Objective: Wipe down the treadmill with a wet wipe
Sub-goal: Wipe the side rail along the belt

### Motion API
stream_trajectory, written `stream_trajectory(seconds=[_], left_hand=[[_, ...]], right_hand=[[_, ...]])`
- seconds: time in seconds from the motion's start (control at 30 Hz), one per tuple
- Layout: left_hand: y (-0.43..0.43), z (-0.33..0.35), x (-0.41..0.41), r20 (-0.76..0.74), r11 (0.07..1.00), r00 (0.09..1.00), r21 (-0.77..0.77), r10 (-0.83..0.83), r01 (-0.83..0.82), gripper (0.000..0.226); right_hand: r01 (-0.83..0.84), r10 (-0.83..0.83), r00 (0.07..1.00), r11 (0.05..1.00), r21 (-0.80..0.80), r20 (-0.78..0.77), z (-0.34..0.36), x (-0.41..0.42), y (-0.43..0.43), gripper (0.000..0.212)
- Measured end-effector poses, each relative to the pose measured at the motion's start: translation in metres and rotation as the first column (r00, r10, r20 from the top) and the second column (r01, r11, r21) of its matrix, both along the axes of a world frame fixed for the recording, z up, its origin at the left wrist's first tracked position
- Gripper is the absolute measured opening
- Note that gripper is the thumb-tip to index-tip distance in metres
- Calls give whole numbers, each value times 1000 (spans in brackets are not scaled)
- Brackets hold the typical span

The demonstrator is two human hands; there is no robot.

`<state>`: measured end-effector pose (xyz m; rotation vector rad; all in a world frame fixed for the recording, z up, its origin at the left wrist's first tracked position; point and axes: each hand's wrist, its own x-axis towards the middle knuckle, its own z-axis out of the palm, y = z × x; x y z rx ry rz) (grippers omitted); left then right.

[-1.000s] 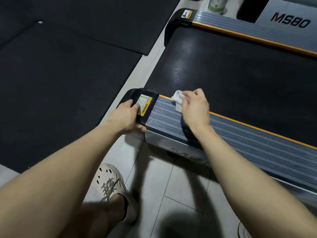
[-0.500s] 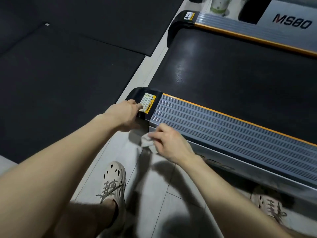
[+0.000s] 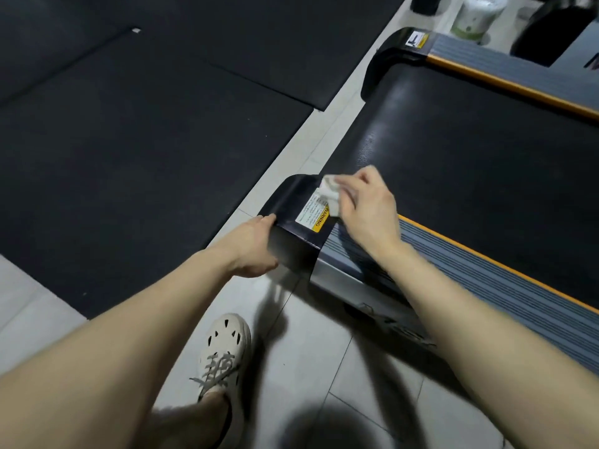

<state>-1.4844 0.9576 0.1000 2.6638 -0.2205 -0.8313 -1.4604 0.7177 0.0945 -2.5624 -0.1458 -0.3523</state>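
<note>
1. Wet wipe (image 3: 330,194), a crumpled white wad, sits on the black end cap (image 3: 291,202) at the near rear corner of the treadmill (image 3: 343,281). It covers the top of the yellow-and-white warning label (image 3: 312,217).
2. The right hand (image 3: 366,205) pinches the wipe in curled fingers and presses it onto the cap. Half a second ago, hand and wipe were lower, off the front edge of the grey ribbed side rail (image 3: 502,280). A second ago they were at the rail's inner edge, beside the black belt (image 3: 486,140).
3. The left hand (image 3: 256,244) grasps the cap's outer corner, thumb along the top edge. It has slid outward from beside the label.
4. A cream laced shoe (image 3: 223,354) stands on the pale tile floor (image 3: 324,367) below the left forearm.
5. Black rubber mats (image 3: 129,140) cover the floor to the left, and a green-and-white container (image 3: 476,14) stands beyond the treadmill's far rail.
</note>
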Motion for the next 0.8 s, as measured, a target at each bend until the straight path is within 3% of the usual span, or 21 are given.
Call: stream_trajectory(seconds=[0.07,0.13,0.2,0.27,0.4,0.47,0.53,0.57,0.6,0.67,0.7,0.73,0.8], left_hand=[[3,2,0,-23,999,999,-18,42,-43,94],[6,4,1,-37,994,995,-58,94,-96,91],[11,5,3,-31,988,991,-76,133,-135,87],[10,6,2,-33,986,988,-75,148,-150,84],[4,12,-2,-43,993,992,-26,118,-119,90],[4,12,1,-42,996,995,-11,88,-89,84],[5,11,4,-21,999,998,8,50,-50,71],[5,11,5,-12,999,999,20,40,-40,70],[4,10,5,-4,999,999,32,32,-32,75],[2,11,2,-8,998,1000,56,16,-16,87],[1,11,2,-13,998,1000,65,10,-9,91],[1,11,3,-13,997,1000,79,2,-1,92],[1,11,7,9,994,1000,108,-10,9,87]], right_hand=[[51,-55,994,998,-42,-98,-6,31,6,30],[-176,163,978,980,-97,-131,-17,20,20,30],[-447,434,892,888,-110,-124,-18,-11,24,30],[-543,526,838,827,-143,-143,-16,-3,17,40],[-126,103,978,985,-115,-181,-13,51,30,38],[-305,280,942,944,-127,-183,-18,28,49,37],[-539,513,839,830,-146,-184,-23,0,48,43],[-556,529,828,818,-145,-186,-23,3,39,45],[-489,465,868,860,-144,-175,-21,17,30,47],[-176,151,972,975,-136,-179,-15,51,14,42],[-52,25,979,990,-130,-201,-14,58,10,38],[1,-26,978,992,-124,-205,-16,56,12,35],[-66,47,982,993,-100,-182,-19,21,19,30]])
